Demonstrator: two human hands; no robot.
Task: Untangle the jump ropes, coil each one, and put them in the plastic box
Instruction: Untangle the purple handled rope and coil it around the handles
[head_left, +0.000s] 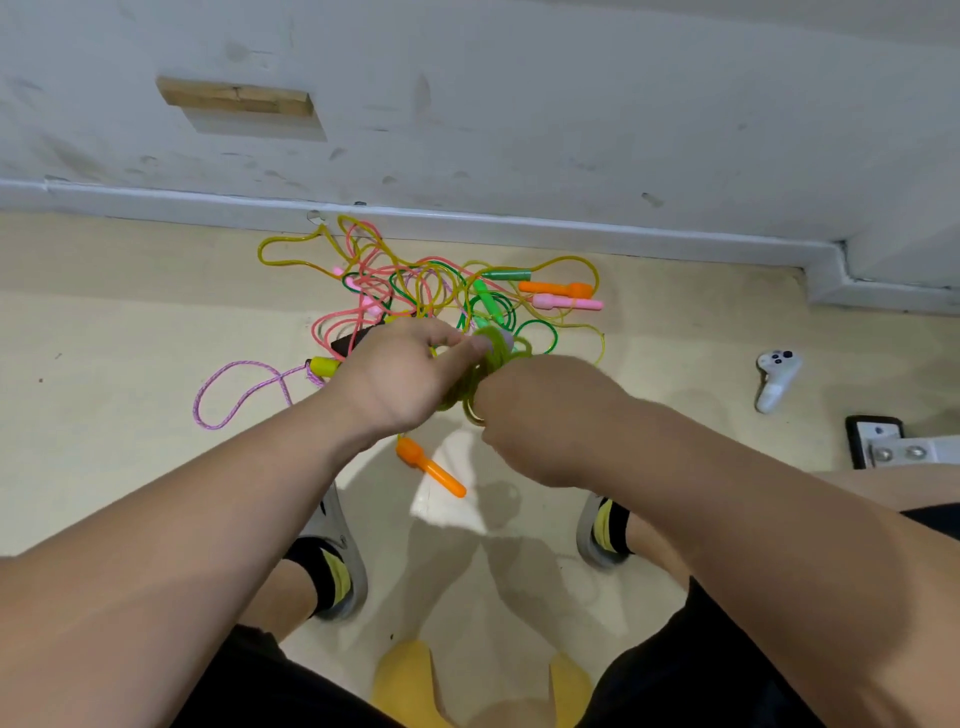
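Two hands meet on one rope: our left hand (410, 374) pinches the upper loops of the yellow-green plastic jump rope coil (498, 358), and our right hand (540, 415) closes round its lower loops, fingers hidden beneath. The coil sits between the hands, above the floor, with the right hand nearer its bulk. An orange plastic handle (431, 467) hangs from it, long axis slanting down and to the right, just below the left wrist (we judge it this rope's loose end). Beyond the hands, by the white skirting board (519, 228), the tangled heap of pink, green and yellow ropes (426, 286) lies on the cream floor (130, 338). No plastic box shows, so we cannot tell which way the coil must travel. No writing is readable, not even on the white game controller (776, 379).
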